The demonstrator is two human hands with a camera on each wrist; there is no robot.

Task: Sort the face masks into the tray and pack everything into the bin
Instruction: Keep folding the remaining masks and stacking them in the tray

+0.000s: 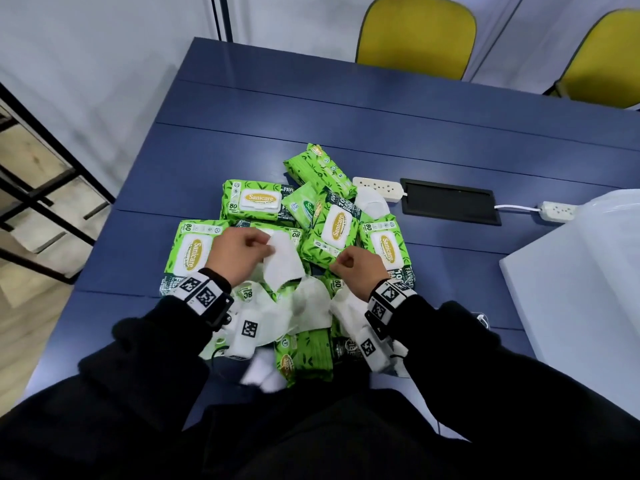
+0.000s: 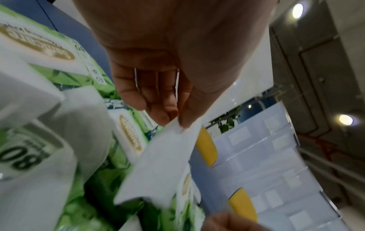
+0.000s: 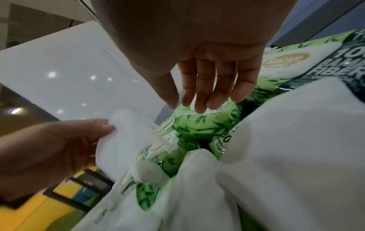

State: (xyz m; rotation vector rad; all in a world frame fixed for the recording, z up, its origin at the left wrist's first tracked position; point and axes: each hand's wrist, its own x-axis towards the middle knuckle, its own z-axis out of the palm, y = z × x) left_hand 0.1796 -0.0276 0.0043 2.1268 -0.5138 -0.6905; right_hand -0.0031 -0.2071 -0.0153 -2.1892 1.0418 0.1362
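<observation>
Green wipes packs [image 1: 256, 202] and white face masks [image 1: 308, 306] lie mixed in a pile on the blue table [image 1: 277, 109]. My left hand [image 1: 266, 247] pinches one white mask [image 1: 282, 263] by its upper edge between thumb and fingers, lifted a little above the pile. The left wrist view shows the same pinch [image 2: 177, 123] on that mask [image 2: 158, 164]. My right hand [image 1: 341, 263] hovers just right of it over the packs. Its fingers [image 3: 201, 93] hang relaxed and hold nothing. Another mask [image 1: 374, 202] lies at the pile's far side.
A white container [image 1: 568, 289] with a translucent part [image 1: 616, 209] stands at the right edge. Two white power strips [image 1: 379, 188] [image 1: 557, 211] and a black hatch [image 1: 450, 202] lie behind the pile. Two yellow chairs [image 1: 415, 36] stand beyond the table, and a black shelf frame [image 1: 41, 188] stands to the left.
</observation>
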